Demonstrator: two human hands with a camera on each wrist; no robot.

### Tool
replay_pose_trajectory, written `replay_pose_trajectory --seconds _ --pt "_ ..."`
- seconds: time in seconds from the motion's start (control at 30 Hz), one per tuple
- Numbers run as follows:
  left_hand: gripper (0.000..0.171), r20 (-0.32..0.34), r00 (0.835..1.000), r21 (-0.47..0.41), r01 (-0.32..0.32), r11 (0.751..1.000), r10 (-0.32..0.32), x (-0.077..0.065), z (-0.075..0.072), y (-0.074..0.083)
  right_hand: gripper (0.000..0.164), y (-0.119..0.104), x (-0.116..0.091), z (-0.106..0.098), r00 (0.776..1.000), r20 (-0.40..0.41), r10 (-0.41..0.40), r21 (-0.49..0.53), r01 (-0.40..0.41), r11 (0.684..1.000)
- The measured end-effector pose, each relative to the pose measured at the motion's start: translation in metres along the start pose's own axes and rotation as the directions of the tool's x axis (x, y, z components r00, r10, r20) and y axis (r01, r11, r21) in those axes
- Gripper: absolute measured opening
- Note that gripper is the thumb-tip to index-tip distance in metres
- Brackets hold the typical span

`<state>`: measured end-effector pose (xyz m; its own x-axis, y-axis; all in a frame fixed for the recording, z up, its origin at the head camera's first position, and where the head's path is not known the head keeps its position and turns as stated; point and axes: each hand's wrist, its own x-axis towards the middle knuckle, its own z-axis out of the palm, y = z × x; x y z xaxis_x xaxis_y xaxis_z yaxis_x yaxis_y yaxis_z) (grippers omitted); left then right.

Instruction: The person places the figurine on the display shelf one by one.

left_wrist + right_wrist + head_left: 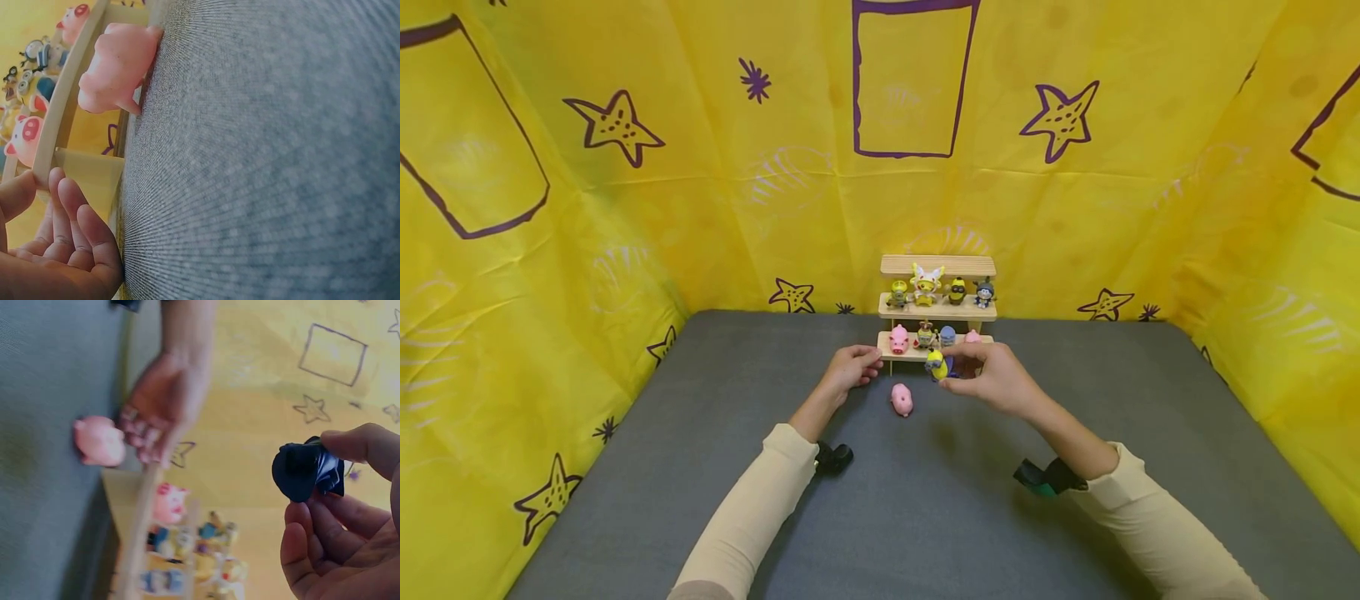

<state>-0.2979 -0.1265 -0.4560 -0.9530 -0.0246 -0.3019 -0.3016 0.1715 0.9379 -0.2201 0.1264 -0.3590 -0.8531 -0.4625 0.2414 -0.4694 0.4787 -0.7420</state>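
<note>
My right hand [994,379] pinches a small Minion figurine [936,365] between thumb and fingers, held in the air before the lower tier of a wooden display stand [937,266]. Its dark blue underside [300,472] faces the right wrist camera. At the stand's left end, my left hand [852,367] pinches the lower shelf board [49,147], thumb above and fingertips below. A pink pig figurine [902,400] stands on the table in front of the stand. Another pink pig [898,340] sits on the lower tier, close to the left hand.
Beside that pig on the lower tier are a Minion figurine [926,335], a blue figurine [947,336] and a partly hidden pink one [972,337]. Several figurines line the middle tier [937,308]. Yellow patterned cloth [805,225] surrounds the grey table [752,375].
</note>
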Motion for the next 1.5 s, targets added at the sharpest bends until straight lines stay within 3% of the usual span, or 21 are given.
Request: replay_pose_trajectory --seconds 0.23,0.53,0.83,1.23,1.5 --pt "0.031 -0.007 1.0 -0.004 -0.005 1.0 0.005 0.0 -0.001 0.001 0.037 -0.008 0.023 -0.021 0.998 -0.012 -0.064 0.008 0.065 0.998" --pt "0.03 0.012 1.0 -0.023 -0.018 1.0 0.018 -0.001 -0.001 -0.001 0.045 -0.009 0.057 -0.041 0.996 0.003 0.089 0.107 -0.089 0.99" --pt "0.031 0.007 1.0 -0.015 -0.02 1.0 0.02 -0.001 0.0 -0.001 0.045 -0.004 0.088 -0.054 0.993 -0.028 0.117 0.098 -0.114 0.989" --pt "0.032 0.021 0.999 -0.024 -0.027 0.999 0.027 0.001 0.001 0.001 0.05 0.004 0.12 -0.062 0.985 -0.029 0.168 0.083 -0.165 0.983" --pt "0.032 0.014 1.0 -0.032 -0.021 0.999 0.022 0.002 -0.001 0.001 0.049 0.007 0.152 -0.056 0.987 0.001 0.161 0.06 -0.161 0.985"
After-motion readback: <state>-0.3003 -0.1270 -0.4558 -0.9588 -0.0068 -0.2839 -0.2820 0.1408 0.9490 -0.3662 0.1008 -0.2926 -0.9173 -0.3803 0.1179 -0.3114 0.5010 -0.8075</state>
